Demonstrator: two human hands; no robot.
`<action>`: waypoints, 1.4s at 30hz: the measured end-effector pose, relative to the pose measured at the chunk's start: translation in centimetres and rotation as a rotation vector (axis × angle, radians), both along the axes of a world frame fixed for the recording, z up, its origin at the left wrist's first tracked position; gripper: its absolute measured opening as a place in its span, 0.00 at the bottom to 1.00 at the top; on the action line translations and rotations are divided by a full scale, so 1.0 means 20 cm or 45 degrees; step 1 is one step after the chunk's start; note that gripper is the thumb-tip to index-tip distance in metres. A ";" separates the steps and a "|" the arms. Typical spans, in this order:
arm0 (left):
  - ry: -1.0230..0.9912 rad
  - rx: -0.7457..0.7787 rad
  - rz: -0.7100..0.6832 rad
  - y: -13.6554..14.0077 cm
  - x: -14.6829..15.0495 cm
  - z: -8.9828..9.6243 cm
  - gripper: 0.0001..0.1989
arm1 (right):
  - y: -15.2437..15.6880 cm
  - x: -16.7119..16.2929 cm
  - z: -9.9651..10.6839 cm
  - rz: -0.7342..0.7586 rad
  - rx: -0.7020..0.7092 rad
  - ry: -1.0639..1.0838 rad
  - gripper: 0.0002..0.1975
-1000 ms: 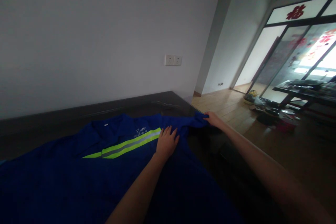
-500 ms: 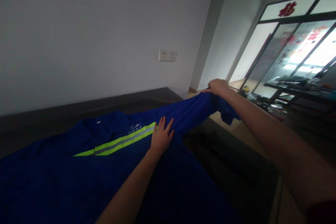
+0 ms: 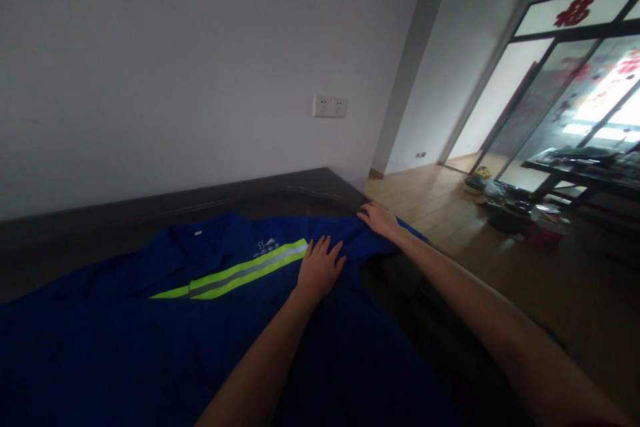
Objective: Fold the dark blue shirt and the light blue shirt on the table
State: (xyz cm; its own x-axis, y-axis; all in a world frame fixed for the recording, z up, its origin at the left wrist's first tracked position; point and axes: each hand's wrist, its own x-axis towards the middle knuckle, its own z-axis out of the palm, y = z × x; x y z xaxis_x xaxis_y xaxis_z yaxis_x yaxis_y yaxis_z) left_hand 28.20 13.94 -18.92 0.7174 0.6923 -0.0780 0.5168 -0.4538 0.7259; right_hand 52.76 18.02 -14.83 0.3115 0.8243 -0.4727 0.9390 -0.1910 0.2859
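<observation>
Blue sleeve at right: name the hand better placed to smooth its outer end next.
Right, probably: the right hand is on the sleeve, nearer its outer end, while the left hand lies beside the reflective stripe.

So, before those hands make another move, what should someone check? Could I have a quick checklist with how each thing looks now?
1. Left hand flat on the blue jacket, fingers spread: ok.
2. Right hand on the sleeve: ok.
3. Right hand gripping the cloth: cannot tell; it may only be resting there.
4. Jacket front facing up: ok; the white logo and yellow-green stripe show.
5. Sleeve's far end lying flat: cannot tell; the right arm partly covers it.
</observation>
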 end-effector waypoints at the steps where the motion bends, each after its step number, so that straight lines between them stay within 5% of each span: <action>1: 0.002 -0.003 -0.005 0.00 0.00 0.00 0.22 | -0.02 -0.05 -0.01 0.029 -0.021 0.049 0.18; 6: -0.056 0.060 0.001 0.02 -0.01 0.04 0.21 | -0.01 -0.20 -0.07 0.113 -0.033 0.163 0.14; 13: -0.295 0.186 -0.318 -0.07 0.03 0.20 0.14 | 0.18 -0.24 -0.16 0.117 -0.095 0.219 0.08; 19: -0.176 0.036 -0.303 -0.14 0.05 0.18 0.25 | 0.25 -0.32 -0.20 0.007 -0.060 0.200 0.06; 32: -0.432 -0.071 -0.517 -0.09 0.02 0.19 0.19 | 0.22 -0.38 -0.36 -0.115 0.190 0.436 0.09; 37: -0.441 -0.132 -0.534 -0.09 0.02 0.17 0.21 | 0.20 -0.27 -0.24 -0.274 0.309 0.564 0.07; 42: -0.455 -0.134 -0.525 -0.10 0.03 0.16 0.21 | 0.04 -0.06 0.09 -0.613 0.343 0.609 0.06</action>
State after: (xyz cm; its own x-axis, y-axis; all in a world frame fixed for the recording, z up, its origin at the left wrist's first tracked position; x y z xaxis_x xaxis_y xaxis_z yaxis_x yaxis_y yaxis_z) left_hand 28.75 11.89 -15.78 0.9219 0.3498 0.1665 0.0248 -0.4823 0.8756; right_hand 51.55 18.78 -13.09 0.4789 0.7549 -0.4481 0.7436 -0.6202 -0.2501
